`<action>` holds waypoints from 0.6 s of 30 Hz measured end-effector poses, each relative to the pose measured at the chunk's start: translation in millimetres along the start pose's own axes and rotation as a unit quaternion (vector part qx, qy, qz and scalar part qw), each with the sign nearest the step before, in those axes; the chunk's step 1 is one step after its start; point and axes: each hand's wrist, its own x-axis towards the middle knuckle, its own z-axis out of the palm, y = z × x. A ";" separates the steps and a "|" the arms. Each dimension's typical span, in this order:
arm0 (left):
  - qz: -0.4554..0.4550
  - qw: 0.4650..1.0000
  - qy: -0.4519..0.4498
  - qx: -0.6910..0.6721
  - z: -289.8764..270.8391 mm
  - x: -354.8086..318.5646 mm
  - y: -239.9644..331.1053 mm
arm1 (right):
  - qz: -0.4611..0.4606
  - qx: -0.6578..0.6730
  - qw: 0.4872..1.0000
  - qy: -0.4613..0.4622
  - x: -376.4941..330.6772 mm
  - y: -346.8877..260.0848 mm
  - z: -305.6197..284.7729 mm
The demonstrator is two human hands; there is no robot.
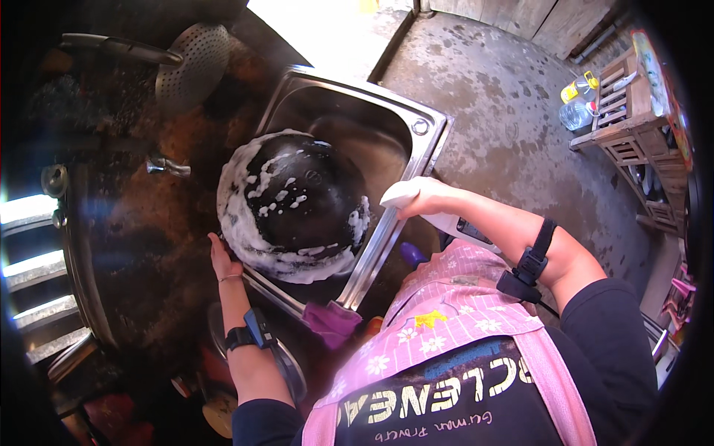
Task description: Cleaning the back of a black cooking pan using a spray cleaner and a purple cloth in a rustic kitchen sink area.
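Note:
A large, round, dark wok point(316, 189) coated with white suds, thickest around its rim, rests in the metal sink point(372, 256) and leans over its left side. My left hand point(223, 260) is at the wok's lower left edge, closed about the rim; some of its fingers are hidden. Over the sink's right edge, my right hand point(422, 195) is closed around a smooth white, rounded thing point(399, 194), too pale and bright to make out its kind. That white thing is apart from the wok.
A tap point(168, 166) juts out left of the sink, below a perforated metal skimmer point(195, 65). A purple cloth point(332, 324) hangs over the sink's near edge. Plastic bottles point(578, 115) stand by a wooden rack point(632, 111) at the far right, on the stained concrete floor point(491, 111).

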 end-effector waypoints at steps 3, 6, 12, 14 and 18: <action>0.000 1.000 0.006 -0.004 0.5 -1.2 -0.4 | 0.022 -0.018 1.000 0.009 -9.8 -12.9 6.6; 0.012 1.000 0.000 -0.005 8.3 -4.3 1.7 | 0.031 -0.053 0.998 -0.022 -14.2 -20.5 13.7; 0.006 1.000 0.007 -0.016 5.9 -4.8 1.8 | -0.044 0.025 0.997 -0.051 -21.5 -23.0 26.3; 0.000 1.000 0.014 -0.012 7.5 -4.1 2.9 | 0.027 -0.005 0.999 0.022 -17.9 -19.0 30.8; 0.003 1.000 0.012 -0.013 5.6 -4.6 2.0 | -0.079 0.047 0.996 -0.019 -19.4 -28.8 31.3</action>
